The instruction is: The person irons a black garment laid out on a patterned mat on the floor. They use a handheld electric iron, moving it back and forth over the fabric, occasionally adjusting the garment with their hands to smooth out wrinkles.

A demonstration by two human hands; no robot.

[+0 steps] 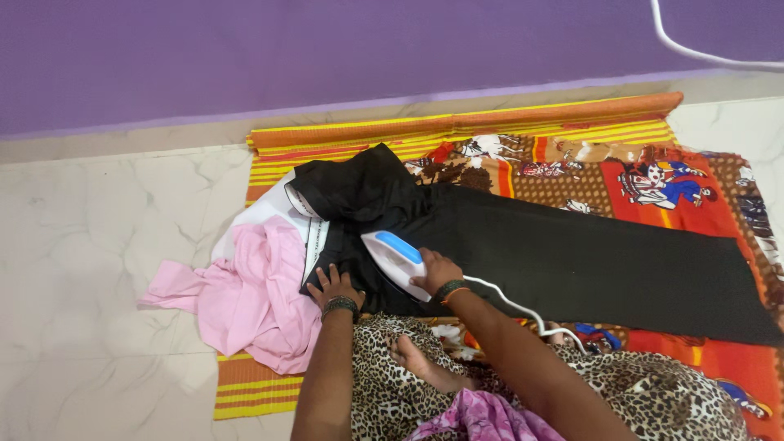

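Black trousers (572, 257) lie spread across a patterned orange and red cloth (653, 175) on the floor. My right hand (437, 272) grips the blue handle of a white electric iron (394, 260), which rests on the trousers near their waist end. My left hand (335, 287) lies flat, fingers spread, on the near edge of the black fabric just left of the iron. Both wrists wear dark bands. The iron's white cord (523, 310) trails right over the trousers.
A crumpled pink garment (249, 298) lies left of the trousers on a striped yellow and orange mat (253, 388). My leopard-print clothing (653, 392) and a bare foot (420, 363) are at the bottom. White marble floor surrounds; a purple wall behind.
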